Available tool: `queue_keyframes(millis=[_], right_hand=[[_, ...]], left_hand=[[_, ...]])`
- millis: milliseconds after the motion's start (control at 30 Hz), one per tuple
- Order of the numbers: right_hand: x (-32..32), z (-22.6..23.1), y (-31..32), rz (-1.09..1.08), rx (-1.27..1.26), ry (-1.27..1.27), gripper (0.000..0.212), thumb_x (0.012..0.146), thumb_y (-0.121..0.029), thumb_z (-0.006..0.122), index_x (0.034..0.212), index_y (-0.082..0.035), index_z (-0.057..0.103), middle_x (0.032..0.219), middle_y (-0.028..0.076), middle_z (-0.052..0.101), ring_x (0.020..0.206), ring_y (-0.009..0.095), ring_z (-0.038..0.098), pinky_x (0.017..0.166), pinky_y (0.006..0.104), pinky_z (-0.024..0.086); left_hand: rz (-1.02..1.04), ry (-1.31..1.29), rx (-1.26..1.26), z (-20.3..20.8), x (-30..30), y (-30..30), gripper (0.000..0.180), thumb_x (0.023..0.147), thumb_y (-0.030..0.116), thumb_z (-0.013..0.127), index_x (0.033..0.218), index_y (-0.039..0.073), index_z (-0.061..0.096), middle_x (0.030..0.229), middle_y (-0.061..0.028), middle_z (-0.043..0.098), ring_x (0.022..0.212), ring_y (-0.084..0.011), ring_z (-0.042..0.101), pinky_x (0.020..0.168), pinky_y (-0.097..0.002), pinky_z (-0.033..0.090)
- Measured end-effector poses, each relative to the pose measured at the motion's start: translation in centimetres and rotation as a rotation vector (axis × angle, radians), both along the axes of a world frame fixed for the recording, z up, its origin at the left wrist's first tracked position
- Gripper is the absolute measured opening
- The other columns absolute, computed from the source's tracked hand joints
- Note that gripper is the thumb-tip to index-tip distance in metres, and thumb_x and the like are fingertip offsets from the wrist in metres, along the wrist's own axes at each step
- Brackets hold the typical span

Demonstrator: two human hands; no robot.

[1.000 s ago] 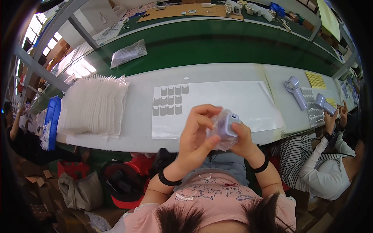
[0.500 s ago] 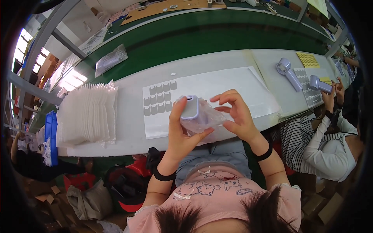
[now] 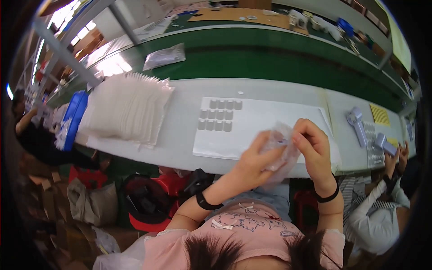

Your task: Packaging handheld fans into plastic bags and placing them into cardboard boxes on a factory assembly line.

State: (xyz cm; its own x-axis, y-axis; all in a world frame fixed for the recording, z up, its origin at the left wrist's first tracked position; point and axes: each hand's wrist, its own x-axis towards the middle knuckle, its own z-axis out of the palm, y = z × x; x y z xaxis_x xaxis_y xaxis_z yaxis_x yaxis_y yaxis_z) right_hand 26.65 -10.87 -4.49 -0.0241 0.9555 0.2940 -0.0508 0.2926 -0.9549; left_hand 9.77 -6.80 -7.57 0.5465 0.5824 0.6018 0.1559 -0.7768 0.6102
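Lilac device: mostly hidden inside the clear bag [image 3: 284, 128], only a pale end of the lilac device [image 3: 281, 144] with a dark slot showing; it lies between the two hands, above the counter's near edge; which way its long axis runs, I cannot tell.
Left hand: the left hand [image 3: 254, 163] is curled around the bag from the left, fingers blurred; it is the nearer one to the device.
Right hand: the right hand [image 3: 313, 148] has thumb and forefinger pressed together, pinching film at the bag's right edge, just beside the device's visible end.
Counter: white counter [image 3: 183, 119] bearing a white sheet [image 3: 256, 118] with rows of grey patches [image 3: 219, 114]; a thick stack of translucent pouches [image 3: 128, 108] to the left, a blue tray [image 3: 75, 119] past it; lilac fans [image 3: 358, 130] near a yellow sheet [image 3: 380, 114] to the right.
Room: a green surface [image 3: 252, 54] beyond, carrying a filled plastic packet [image 3: 165, 56]; a co-worker in a white top [image 3: 375, 222] sits at right.
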Motion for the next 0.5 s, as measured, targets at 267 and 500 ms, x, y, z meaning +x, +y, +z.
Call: queue_keyframes(millis=[267, 500], right_hand=[[-1.6, 0.2, 1.8, -0.129, 0.327, -0.345, 0.042, 0.073, -0.013, 0.068, 0.108, -0.005, 0.048, 0.079, 0.004, 0.053, 0.077, 0.012, 0.052, 0.071, 0.0216, 0.041], [0.7, 1.7, 5.5, 0.173, -0.033, -0.473, 0.062, 0.064, -0.009, 0.070, 0.119, -0.006, 0.042, 0.101, 0.007, 0.051, 0.097, 0.018, 0.049, 0.088, 0.0308, 0.038]], left_hand=[[0.039, -0.256, -0.080, -0.4, -0.7, 0.5, 0.033, 0.065, 0.005, 0.071, 0.096, 0.004, 0.061, 0.110, -0.0178, 0.047, 0.100, -0.0320, 0.051, 0.080, -0.0361, 0.046], [0.123, -0.800, -0.223, 1.5, -0.3, 3.0, 0.043, 0.065, 0.010, 0.074, 0.102, 0.005, 0.052, 0.115, -0.0182, 0.044, 0.106, -0.0345, 0.048, 0.089, -0.0369, 0.041]])
